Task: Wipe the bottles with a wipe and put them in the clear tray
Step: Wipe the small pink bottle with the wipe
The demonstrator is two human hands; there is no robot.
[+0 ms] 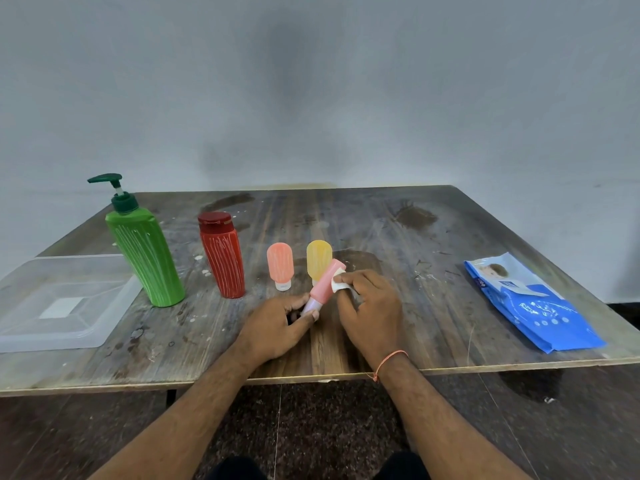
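I see a stained wooden desk [450,289] against a grey wall [311,81]. My left grip [277,327] holds the pink bottle [323,287]; my right grip [369,306] pinches the wipe [338,284]. Right of it, the blue pack's [533,306] writing is unreadable.

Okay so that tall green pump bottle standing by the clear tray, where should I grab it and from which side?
Grip the green pump bottle around its body, not the pump head, which is thin and juts sideways. It stands upright and leans slightly. Probably come from its front-right, since the clear tray sits close on its left and the red bottle stands apart on its right.
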